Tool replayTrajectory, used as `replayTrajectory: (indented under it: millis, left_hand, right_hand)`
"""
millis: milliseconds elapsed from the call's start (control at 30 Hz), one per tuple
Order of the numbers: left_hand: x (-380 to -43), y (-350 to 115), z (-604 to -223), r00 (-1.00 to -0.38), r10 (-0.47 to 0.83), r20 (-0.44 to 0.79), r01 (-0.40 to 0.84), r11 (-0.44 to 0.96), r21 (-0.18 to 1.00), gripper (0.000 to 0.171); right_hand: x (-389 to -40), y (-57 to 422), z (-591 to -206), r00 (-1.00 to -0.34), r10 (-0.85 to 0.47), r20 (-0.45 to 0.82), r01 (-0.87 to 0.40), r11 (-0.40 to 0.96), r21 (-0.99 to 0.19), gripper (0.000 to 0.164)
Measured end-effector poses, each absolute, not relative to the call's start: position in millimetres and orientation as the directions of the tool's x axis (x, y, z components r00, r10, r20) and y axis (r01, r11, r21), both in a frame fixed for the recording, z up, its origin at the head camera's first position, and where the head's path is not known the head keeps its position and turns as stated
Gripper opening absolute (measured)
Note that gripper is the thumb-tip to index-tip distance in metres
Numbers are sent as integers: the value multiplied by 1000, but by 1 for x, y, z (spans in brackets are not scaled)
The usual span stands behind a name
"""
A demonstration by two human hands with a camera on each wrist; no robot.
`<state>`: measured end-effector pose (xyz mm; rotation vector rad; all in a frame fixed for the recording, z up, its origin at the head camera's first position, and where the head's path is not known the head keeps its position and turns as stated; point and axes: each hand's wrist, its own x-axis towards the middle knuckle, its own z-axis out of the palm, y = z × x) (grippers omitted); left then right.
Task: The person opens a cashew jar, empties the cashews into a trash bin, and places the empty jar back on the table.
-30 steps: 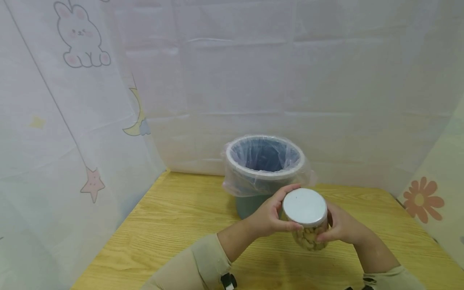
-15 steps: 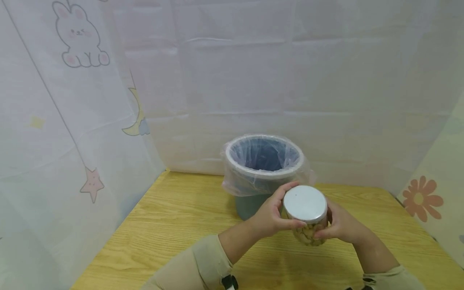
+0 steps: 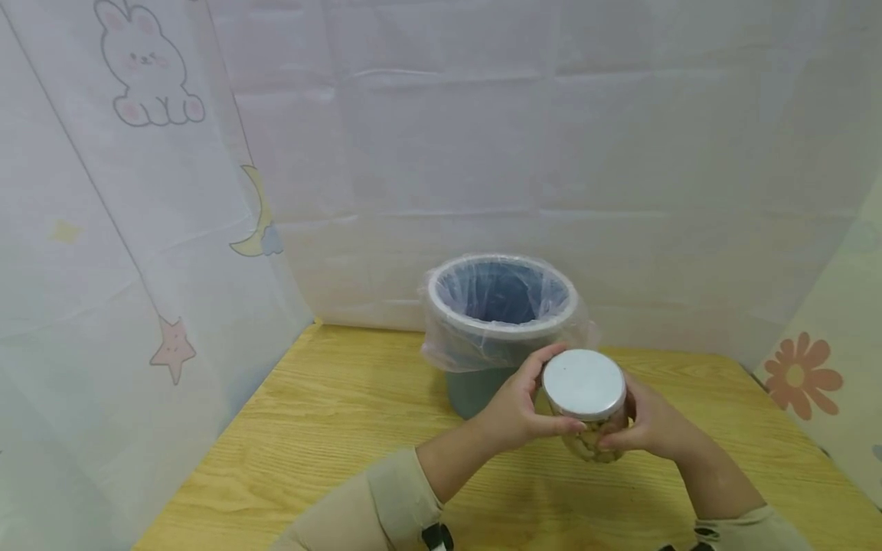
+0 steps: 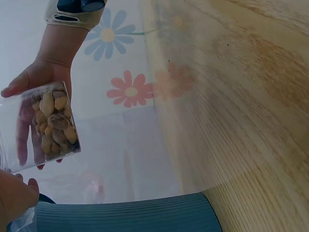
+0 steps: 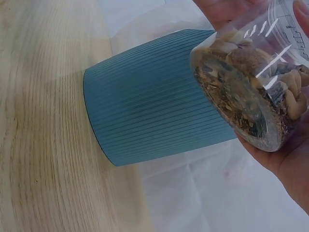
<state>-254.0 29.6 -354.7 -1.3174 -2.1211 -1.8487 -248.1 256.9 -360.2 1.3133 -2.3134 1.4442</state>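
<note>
A clear jar [image 3: 592, 440] with a white lid [image 3: 584, 383] is held above the table between both hands. Brown, nut-like pieces [image 4: 54, 121] fill its lower part; their exact kind is hard to tell. My left hand [image 3: 513, 409] grips the jar around its lid, thumb in front and fingers behind. From the other side my right hand [image 3: 654, 421] holds the jar's body, its thumb lying across the front. In the right wrist view the jar's bottom [image 5: 231, 96] shows, with dark crumbs on it.
Just behind the hands stands a blue-green ribbed bin [image 5: 154, 96], lined with a thin pinkish bag [image 3: 441, 344] folded over its white rim [image 3: 496, 331]. It rests on a wooden table [image 3: 331, 428]. Pale printed sheets [image 3: 441, 153] hang at the back and sides.
The jar has shifted slightly up and to the right with both hands still on it. Its lid now sits a little higher in the head view. The bin has not moved.
</note>
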Motion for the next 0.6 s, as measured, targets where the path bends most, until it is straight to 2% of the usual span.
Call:
replayTrajectory:
  millis: [100, 267, 467, 600]
  left_hand:
    - [-255, 27, -352, -634, 583, 509, 582, -75, 810, 89]
    - [-252, 21, -341, -583, 628, 515, 564, -143, 813, 89]
    - [-251, 16, -335, -478, 664, 575, 573, -260, 777, 86]
    - [-260, 18, -343, -427, 681, 595, 569, -309, 762, 89]
  right_hand:
    - [-249, 259, -359, -629, -605, 488, -702, 173, -690, 93]
    - [-251, 261, -358, -613, -624, 484, -697, 139, -704, 90]
    - [-251, 263, -356, -545, -692, 473, -684, 40, -729, 81]
    - [-251, 263, -355, -468, -728, 501, -695, -47, -717, 76]
